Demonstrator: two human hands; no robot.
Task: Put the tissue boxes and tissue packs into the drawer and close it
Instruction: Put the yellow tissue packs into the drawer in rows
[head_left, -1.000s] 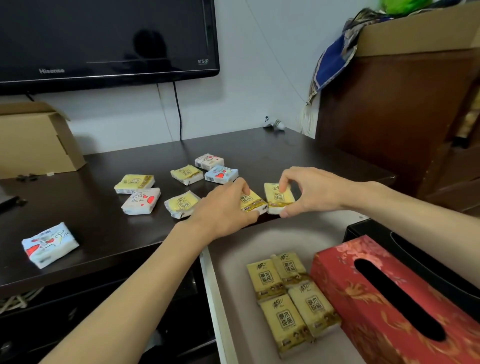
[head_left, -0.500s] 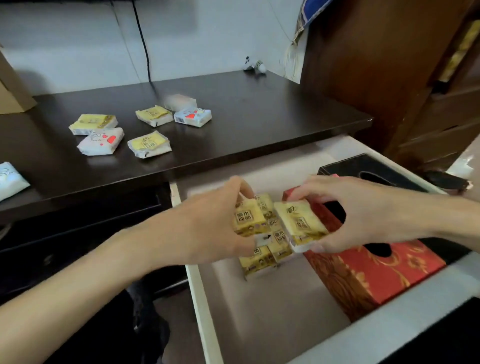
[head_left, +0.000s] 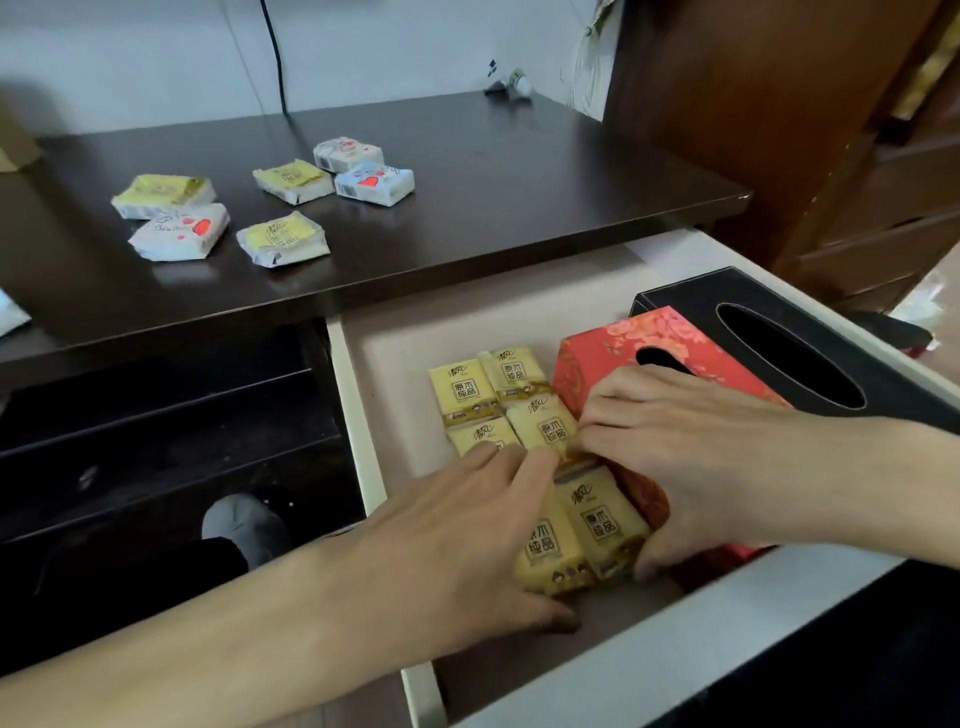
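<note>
The white drawer (head_left: 358, 410) stands pulled out below the dark desk top (head_left: 519, 171). Inside it lie a black tissue box (head_left: 810, 332), a red floral tissue box (head_left: 613, 353) and several yellow tissue packs (head_left: 465, 387). My left hand (head_left: 467, 530) grips one yellow pack (head_left: 545, 551) at the drawer's near end. My right hand (head_left: 691, 457) grips a second yellow pack (head_left: 602, 519) beside it, against the red box. Both packs rest low in the drawer. Several more packs, yellow (head_left: 283, 239) and white with red hearts (head_left: 179, 231), lie on the desk.
A black cable (head_left: 275, 52) hangs down the wall behind the desk. A brown wooden cabinet (head_left: 779, 104) stands to the right. Dark open shelves (head_left: 166, 426) sit left of the drawer. A small white object (head_left: 511, 85) lies at the desk's back edge.
Both hands carried a yellow pack each from the desk edge down into the drawer and now press them in at the near end, in front of the other yellow packs.
</note>
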